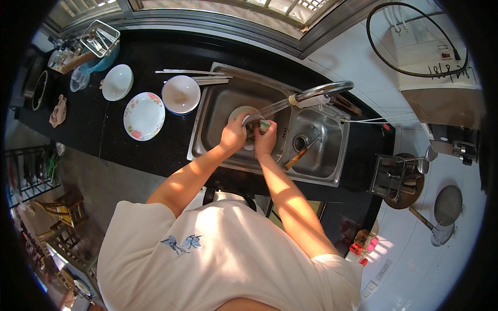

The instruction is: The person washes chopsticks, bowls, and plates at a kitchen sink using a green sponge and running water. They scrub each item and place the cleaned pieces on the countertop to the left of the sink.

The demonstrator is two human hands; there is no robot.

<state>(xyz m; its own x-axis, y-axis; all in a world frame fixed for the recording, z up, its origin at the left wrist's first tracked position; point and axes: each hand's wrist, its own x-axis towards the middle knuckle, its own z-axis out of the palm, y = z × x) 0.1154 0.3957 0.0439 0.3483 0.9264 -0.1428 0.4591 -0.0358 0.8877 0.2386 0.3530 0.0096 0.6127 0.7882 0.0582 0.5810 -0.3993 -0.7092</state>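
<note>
Over the large basin of the steel sink [212, 116], my left hand [233, 137] is closed on the rim of a small pale bowl [251, 118], which is tilted. My right hand [265, 141] is closed on a green and whitish sponge [265, 126] pressed at the bowl. Water [276, 108] streams from the curved metal faucet [324, 88] toward the bowl. Beneath and behind my hands another pale round dish [239, 112] shows in part; my fingers hide the rest.
Left of the sink, a bowl [181, 95], a floral plate [144, 116], another white bowl [118, 82] and chopsticks [207, 81] lie on the black counter [114, 140]. A wooden-handled utensil [295, 159] rests in the small basin [324, 155]. A utensil rack [394, 179] hangs at right.
</note>
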